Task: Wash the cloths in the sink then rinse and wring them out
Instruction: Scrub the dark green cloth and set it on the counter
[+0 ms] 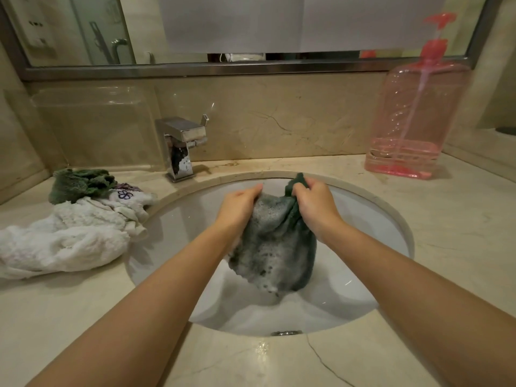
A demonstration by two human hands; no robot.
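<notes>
A dark green cloth (275, 247), covered in soap foam, hangs over the white sink (371, 219). My left hand (238, 203) grips its left upper edge. My right hand (314, 203) pinches its right upper corner, which sticks up above the fingers. The cloth's lower end dips into foamy water in the basin. On the counter to the left lies a pile of cloths: a white towel (64, 241), a second green cloth (79, 184) and a white cloth with a purple flower print (127, 195).
A chrome faucet (181, 148) stands behind the sink on the left, with no water running. A pink pump bottle (413, 115) sits at the back right of the marble counter (460, 247). A mirror runs along the wall above.
</notes>
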